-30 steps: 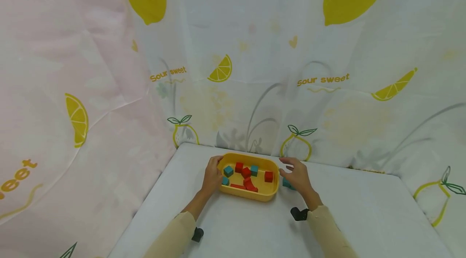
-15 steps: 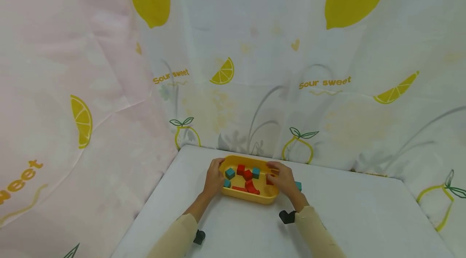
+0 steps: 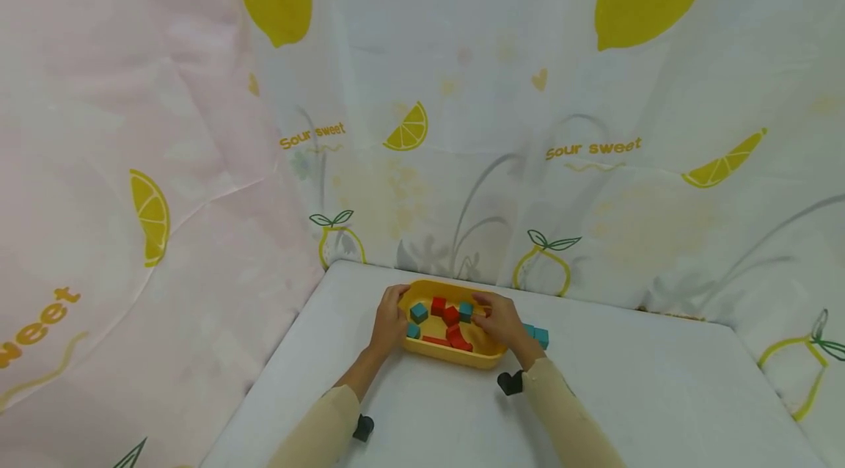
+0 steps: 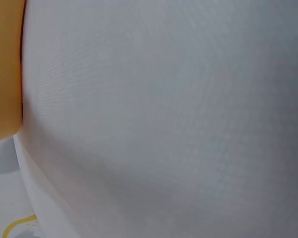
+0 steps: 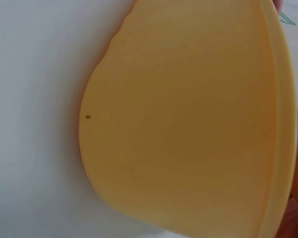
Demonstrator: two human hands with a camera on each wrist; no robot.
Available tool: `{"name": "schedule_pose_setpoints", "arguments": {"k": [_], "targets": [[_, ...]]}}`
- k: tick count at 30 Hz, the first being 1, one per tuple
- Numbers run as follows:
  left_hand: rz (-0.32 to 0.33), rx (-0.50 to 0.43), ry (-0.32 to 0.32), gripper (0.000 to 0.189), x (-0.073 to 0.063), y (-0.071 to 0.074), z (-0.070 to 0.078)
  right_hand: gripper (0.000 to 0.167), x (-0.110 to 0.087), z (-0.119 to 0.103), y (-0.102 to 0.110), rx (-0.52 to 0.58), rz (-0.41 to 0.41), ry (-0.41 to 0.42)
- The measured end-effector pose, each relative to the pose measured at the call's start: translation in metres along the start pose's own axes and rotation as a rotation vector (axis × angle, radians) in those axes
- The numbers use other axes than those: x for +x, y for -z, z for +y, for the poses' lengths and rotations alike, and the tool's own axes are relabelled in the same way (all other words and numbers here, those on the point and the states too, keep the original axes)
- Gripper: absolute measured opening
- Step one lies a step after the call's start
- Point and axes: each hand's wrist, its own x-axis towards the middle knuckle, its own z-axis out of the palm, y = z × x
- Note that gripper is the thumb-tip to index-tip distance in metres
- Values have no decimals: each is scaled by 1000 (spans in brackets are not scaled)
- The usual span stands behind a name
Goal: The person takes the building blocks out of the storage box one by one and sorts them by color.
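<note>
A yellow plastic tub (image 3: 449, 356) with several red and teal blocks inside stands near the table's back edge. My left hand (image 3: 387, 323) grips the tub's left end. My right hand (image 3: 499, 320) reaches in over the right end. Its fingertips are spread beside a teal cube (image 3: 465, 312); contact cannot be made out. A bit of red block (image 3: 487, 312) shows behind the fingers. Also inside are a red cube (image 3: 439, 306), a red arch-like piece (image 3: 458, 338) and a flat red strip (image 3: 436, 340). The right wrist view is filled by the tub's outer wall (image 5: 184, 124).
Two teal blocks (image 3: 541, 338) lie on the white table (image 3: 627, 395) just right of the tub, partly behind the right hand. A lemon-print cloth (image 3: 475, 182) hangs close behind the table and along its left side.
My right hand has moved left from beside the tub to above its inside, bringing its fingertips near the teal cube. My left hand keeps its grip. The camera view has shifted slightly.
</note>
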Motion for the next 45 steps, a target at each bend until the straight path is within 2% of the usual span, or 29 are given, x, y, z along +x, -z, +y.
{"name": "schedule_pose_setpoints", "arguments": {"k": [6,16,23,26,32,41,45], "targets": [[-1,-10,-2,50,-3,-2,-2,45,6,0,-6,-7,-51,-48],[-11,-12,17,51,0,-2,-3,43,12,-11,-11,-96,-68,-27],[-23,-9,20,52,-1,-1,-3,41,15,-7,-18,-54,-56,-34],[-13,-4,1,51,-1,-1,-4,40,18,-4,-23,-51,-43,-46],[-10,15,-36,49,0,-1,-7,40,20,1,-29,-5,-33,-137],[-36,38,25,48,0,-1,-4,38,16,-2,-29,43,-26,-161],[-36,29,32,49,0,0,-2,36,17,-2,-26,21,-15,-142]]}}
